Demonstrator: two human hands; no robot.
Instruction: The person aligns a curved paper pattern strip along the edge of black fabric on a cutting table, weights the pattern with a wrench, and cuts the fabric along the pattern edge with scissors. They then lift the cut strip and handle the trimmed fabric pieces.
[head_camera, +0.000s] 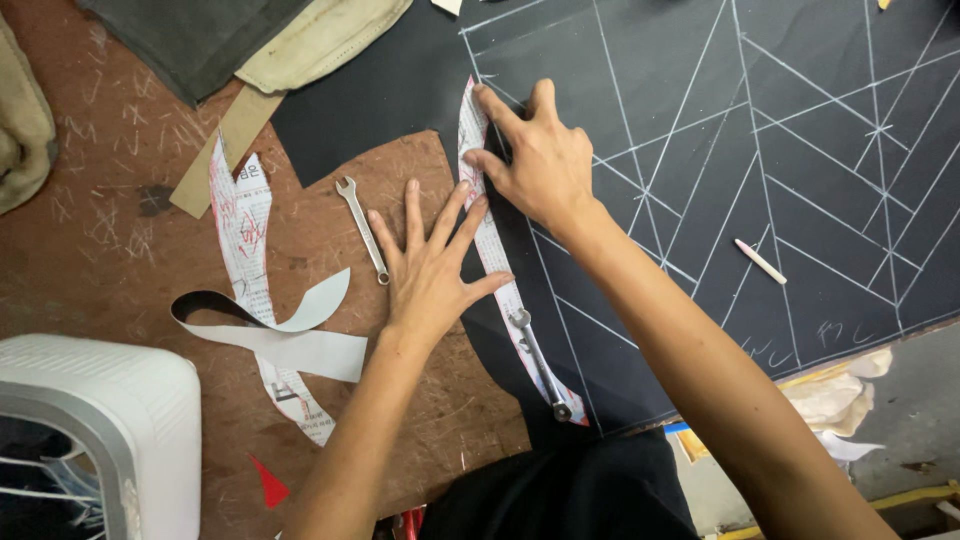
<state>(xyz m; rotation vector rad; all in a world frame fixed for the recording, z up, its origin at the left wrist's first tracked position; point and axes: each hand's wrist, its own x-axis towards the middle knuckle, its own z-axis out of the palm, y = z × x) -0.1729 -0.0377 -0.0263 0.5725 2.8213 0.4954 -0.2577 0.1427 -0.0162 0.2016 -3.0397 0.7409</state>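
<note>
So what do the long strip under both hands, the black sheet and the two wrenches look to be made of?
The strip under the left hand and right hand looks like printed newsprint: thin, matte, cut to a curve. The black sheet seems to be matte cloth, since chalk lines mark it. Both wrenches look like bare metal with a dull silver shine.

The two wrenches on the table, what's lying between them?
In the head view, the left hand lies flat between the bare wrench on the brown tabletop and the wrench weighting the paper pattern strip.
</note>
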